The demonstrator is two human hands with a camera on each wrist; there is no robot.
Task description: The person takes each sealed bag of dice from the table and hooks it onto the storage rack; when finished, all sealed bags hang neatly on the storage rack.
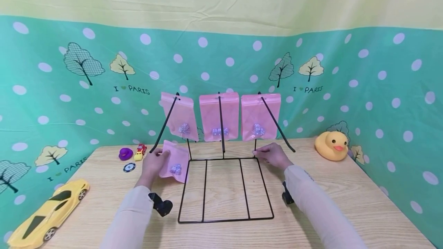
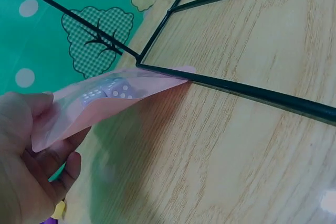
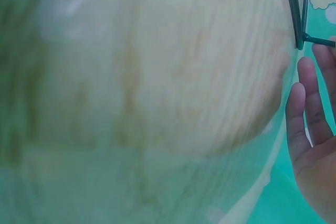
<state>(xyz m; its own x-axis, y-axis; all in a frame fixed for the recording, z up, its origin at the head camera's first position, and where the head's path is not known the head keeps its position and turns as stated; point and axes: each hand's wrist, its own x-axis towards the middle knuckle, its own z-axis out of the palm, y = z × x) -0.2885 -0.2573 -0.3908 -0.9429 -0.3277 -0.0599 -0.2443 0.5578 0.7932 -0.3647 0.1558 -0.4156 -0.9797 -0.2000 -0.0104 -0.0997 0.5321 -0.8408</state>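
Fingers of the left hand are pinched on a pink dice bag, held just above the bench, touching the wire rack at its back-left corner. Right hand fingers lie relaxed & straight by the rack's back-right corner, nothing gripped. Three more pink bags are hung on the rack's prongs.

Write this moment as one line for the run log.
left hand: holds pink bag | right hand: open, at wire rack | three bags hang

pink dice pouch, tilted, beside rack base
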